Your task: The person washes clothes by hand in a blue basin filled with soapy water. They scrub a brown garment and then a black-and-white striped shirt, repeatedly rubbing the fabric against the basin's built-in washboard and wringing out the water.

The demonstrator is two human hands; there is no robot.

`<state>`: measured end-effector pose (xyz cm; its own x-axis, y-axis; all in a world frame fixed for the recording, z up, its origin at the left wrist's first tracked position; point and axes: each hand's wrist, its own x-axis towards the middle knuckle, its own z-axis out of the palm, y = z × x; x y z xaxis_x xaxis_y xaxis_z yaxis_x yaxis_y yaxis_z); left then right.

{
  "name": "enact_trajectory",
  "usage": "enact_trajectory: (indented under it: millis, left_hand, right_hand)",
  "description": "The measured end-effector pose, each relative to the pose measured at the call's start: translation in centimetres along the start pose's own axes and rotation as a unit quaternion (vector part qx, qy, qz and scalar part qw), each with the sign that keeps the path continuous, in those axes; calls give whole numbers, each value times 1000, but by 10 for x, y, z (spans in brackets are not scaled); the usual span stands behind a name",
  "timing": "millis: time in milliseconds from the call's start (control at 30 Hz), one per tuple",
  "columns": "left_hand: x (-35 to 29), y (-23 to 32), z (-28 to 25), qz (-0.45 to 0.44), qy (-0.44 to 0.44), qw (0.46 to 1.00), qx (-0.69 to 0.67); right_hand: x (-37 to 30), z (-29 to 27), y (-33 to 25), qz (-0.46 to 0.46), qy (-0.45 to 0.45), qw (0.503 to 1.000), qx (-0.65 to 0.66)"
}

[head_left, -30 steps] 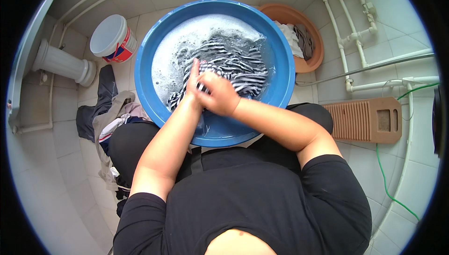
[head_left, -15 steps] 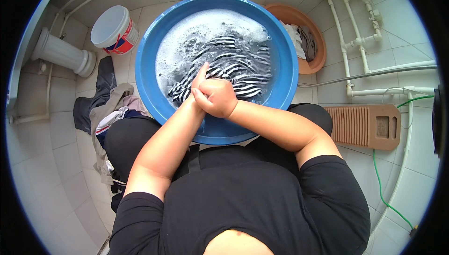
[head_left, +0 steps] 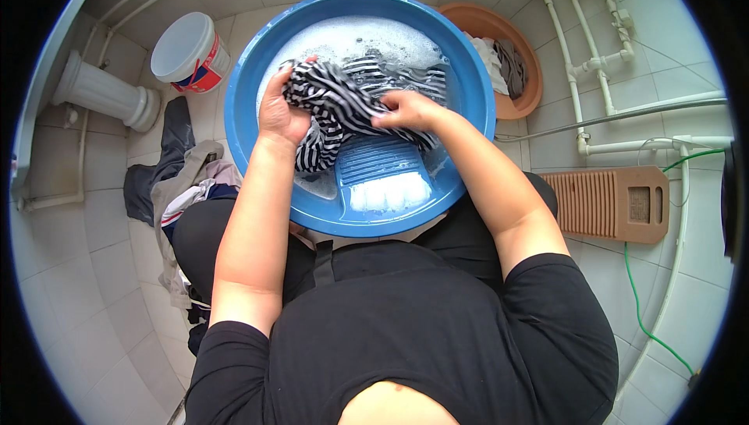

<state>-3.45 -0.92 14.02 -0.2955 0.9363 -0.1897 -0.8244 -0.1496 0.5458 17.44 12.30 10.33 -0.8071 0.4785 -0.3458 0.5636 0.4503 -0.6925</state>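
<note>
A black-and-white striped garment is lifted partly out of foamy water in a round blue basin. My left hand grips its left end, fingers wrapped behind the cloth and thumb up. On the other side, my right hand pinches the cloth between thumb and fingers. More of the striped fabric lies in the water beyond my hands. White suds float toward the far side. Below the garment shows the basin's ridged blue washboard, with a white patch at its near end.
Behind the basin on the right is an orange-brown tub with clothes. A brown washboard lies at right near white pipes. At left are a white bucket, a white pedestal and a clothes pile.
My hands were clasped together over the near part of the basin. Now they are apart, and the striped garment is raised between them, uncovering the ridged washboard.
</note>
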Motion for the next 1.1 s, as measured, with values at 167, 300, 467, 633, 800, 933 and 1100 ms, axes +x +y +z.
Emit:
enact_trajectory:
  millis: [167,300,467,633,800,933,1100]
  left_hand:
    - [0,-10,-32,-89,161,930,319]
    - [-15,-21,-2,-114,47,734,668]
    - [-16,-28,19,-116,-35,560,819]
    - [-12,-41,-16,-53,56,746,661]
    - [0,-50,-29,-100,133,986,-7]
    - [-10,-62,-38,-99,-18,993,-64]
    - [-12,-78,-12,-141,26,989,-20]
  right_hand:
    - [16,3,33,53,161,974,152]
    - [12,11,52,141,177,972,62]
    - [5,13,72,287,42,957,33]
    - [5,9,9,135,222,966,1]
    - [-16,44,-82,-317,332,885,80]
    - [-43,66,-121,-420,264,868,-12]
    - [-18,60,-83,-292,393,870,-55]
